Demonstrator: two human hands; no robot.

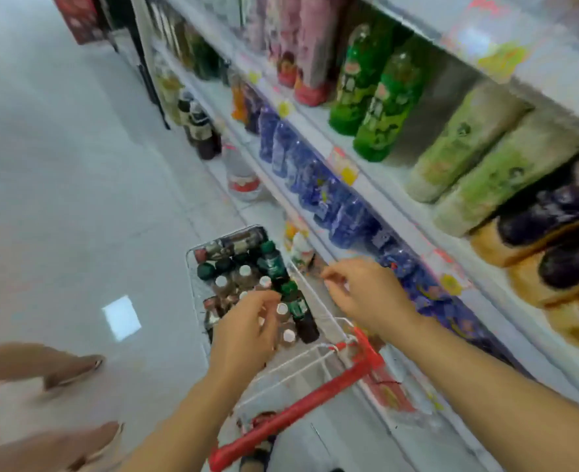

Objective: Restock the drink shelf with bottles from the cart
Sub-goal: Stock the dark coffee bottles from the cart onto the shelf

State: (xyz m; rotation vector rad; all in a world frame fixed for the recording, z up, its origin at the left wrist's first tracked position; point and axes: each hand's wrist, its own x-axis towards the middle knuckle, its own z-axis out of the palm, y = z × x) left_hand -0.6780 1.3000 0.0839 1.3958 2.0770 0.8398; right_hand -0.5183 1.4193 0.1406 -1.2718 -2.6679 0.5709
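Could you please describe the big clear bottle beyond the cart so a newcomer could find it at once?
Start at the red-handled cart beside the drink shelving. Just past its far end, low under the row of blue bottles, stands the clear bottle. It alone is big and see-through with a red band; the nearby dark bottles are smaller.

A white wire cart point(303, 360) with a red handle point(301, 407) carries dark brown bottles point(288, 336) with white caps and dark bottles point(273, 262) with green caps and labels. The white drink shelf point(378, 196), dotted with yellow price tags point(348, 175), shows blue-violet bottles point(315, 185) below; bright green bottles point(385, 107), pink bottles point(315, 46) and pale green packs point(468, 141) above. The floor point(60, 165) is pale grey.
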